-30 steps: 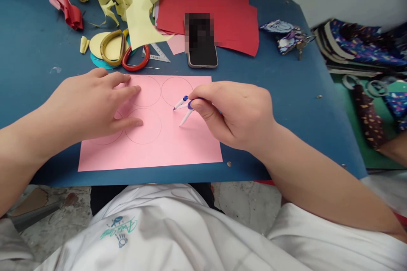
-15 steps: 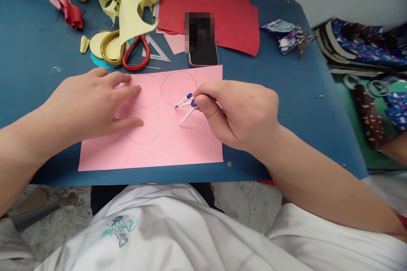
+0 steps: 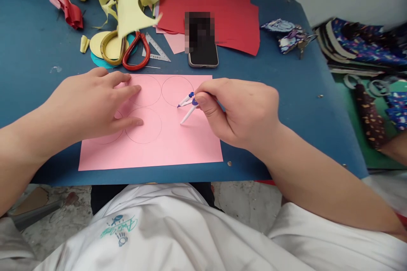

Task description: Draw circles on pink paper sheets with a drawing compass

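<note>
A sheet of pink paper (image 3: pixel 178 152) lies near the front edge of the blue table, with several circles drawn on it in thin line. My left hand (image 3: pixel 95 103) rests on its left part, fingers spread, covering some of the circles. Pinched between the thumb and fingers of my right hand (image 3: pixel 241 112) is a white and blue drawing compass (image 3: pixel 188 114), legs slightly apart and pointing down-left over the paper, below the upper right circle. Whether its tips touch the sheet I cannot tell.
Scissors (image 3: pixel 136 66) with red and yellow handles lie beyond the paper, beside a set square (image 3: pixel 155 50) and a phone (image 3: pixel 203 57). Red sheets (image 3: pixel 235 20), yellow paper scraps (image 3: pixel 130 8) and keys (image 3: pixel 301 50) are farther back. Another person's arm (image 3: pixel 396 152) shows at far right.
The far right edge of the pink paper, raised before, now lies lower and flatter. The compass has shifted very slightly right. The yellow scraps have stirred a little; my left hand stays put.
</note>
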`<state>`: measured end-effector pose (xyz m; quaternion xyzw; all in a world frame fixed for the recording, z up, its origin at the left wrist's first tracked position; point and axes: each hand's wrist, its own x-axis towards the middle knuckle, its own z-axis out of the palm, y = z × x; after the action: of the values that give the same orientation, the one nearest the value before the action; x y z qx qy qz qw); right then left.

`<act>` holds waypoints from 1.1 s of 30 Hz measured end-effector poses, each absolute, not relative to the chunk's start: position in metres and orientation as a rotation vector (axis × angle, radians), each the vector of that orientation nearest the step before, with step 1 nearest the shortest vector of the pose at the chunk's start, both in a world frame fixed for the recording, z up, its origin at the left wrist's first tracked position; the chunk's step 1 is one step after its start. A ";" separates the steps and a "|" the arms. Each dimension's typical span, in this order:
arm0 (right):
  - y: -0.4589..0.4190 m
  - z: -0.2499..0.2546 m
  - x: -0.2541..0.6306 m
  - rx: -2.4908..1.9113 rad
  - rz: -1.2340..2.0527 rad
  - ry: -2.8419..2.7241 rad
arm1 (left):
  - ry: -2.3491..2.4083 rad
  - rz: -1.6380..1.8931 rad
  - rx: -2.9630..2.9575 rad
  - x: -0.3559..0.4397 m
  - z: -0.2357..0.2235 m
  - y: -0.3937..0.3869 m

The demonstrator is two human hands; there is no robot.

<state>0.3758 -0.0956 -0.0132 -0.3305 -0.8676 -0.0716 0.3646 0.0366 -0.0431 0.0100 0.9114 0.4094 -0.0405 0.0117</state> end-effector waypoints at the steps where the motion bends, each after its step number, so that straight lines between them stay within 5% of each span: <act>1: -0.096 -0.013 0.375 -0.851 -0.206 -2.229 | 1.273 -0.133 2.849 0.036 0.009 -0.042; 7: -0.094 -0.011 0.374 -0.852 -0.315 -2.245 | 1.270 -0.141 2.891 0.034 0.002 -0.039; 27: -0.096 0.000 0.371 -0.586 0.391 -2.458 | 1.290 -0.389 3.022 0.044 0.017 -0.045; 33: -0.095 0.011 0.369 -0.667 0.510 -2.518 | 1.351 -0.138 2.824 0.041 0.012 -0.043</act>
<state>0.3688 -0.0954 0.0111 -0.2439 -0.9207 0.1864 0.2411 0.0405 -0.0432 0.0124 0.9012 0.4311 -0.0440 0.0041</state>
